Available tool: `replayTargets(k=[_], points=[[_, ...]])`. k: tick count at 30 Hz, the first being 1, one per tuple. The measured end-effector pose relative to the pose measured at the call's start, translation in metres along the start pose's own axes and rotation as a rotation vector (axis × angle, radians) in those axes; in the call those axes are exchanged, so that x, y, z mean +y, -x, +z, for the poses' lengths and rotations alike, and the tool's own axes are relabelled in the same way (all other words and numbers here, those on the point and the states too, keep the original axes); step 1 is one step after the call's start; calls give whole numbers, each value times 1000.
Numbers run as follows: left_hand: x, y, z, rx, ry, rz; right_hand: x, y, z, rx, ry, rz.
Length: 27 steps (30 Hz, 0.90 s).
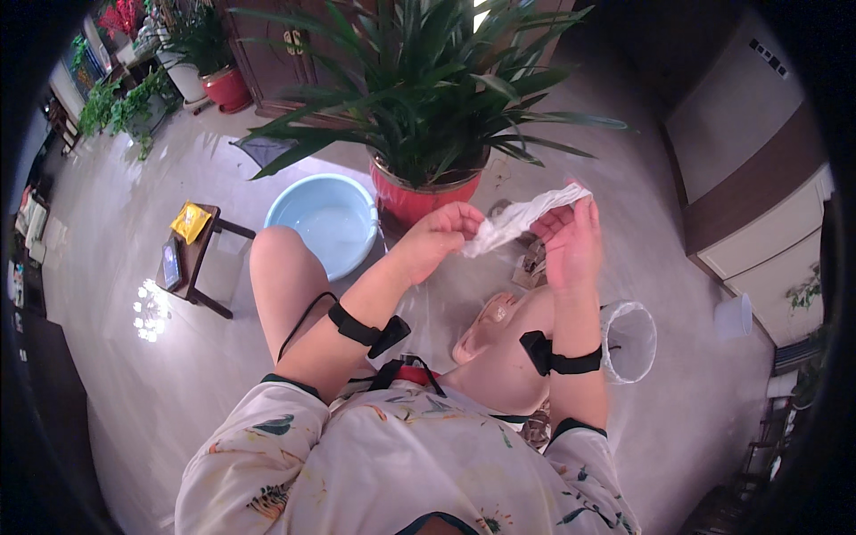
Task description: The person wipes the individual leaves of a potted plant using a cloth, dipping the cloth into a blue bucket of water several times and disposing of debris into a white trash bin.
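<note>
A crumpled white cloth or wipe [521, 217] is stretched slantwise between my two hands. My left hand [438, 241] pinches its lower left end between thumb and fingers, and my right hand [572, 244] grips the upper right end. Just beyond them stands a large leafy plant [428, 87] in a red pot [428, 197]. A light blue plastic basin [321, 227] with what looks like water in it rests on the floor to the left of the pot, past my left knee.
A small dark wooden stool [194, 257] at left bears a yellow packet [190, 221] and a phone [172, 263]. A lined waste bin [628, 342] stands right of my right forearm. Farther right are a translucent bucket [733, 315] and pale cabinets [769, 241].
</note>
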<state>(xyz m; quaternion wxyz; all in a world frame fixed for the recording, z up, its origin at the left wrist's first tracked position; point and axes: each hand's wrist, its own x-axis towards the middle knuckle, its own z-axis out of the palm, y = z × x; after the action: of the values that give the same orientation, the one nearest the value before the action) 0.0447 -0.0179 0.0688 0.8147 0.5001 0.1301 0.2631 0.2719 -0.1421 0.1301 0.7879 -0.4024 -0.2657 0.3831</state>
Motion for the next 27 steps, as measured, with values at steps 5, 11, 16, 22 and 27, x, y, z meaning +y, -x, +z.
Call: replayTargets(k=[5, 11, 16, 22, 27], points=[[3, 15, 5, 71, 135, -159, 27, 11, 23, -44, 42, 133], [1, 18, -6, 240, -82, 63, 68, -4, -5, -37, 22, 228], [-3, 32, -26, 307, -207, 135, 116, 25, 48, -19, -30, 523], [-19, 50, -78, 579, -417, 157, 168, 18, 32, -109, 180, 565], [-24, 61, -108, 643, -284, 136, 169, 20, 32, -159, 276, 518]])
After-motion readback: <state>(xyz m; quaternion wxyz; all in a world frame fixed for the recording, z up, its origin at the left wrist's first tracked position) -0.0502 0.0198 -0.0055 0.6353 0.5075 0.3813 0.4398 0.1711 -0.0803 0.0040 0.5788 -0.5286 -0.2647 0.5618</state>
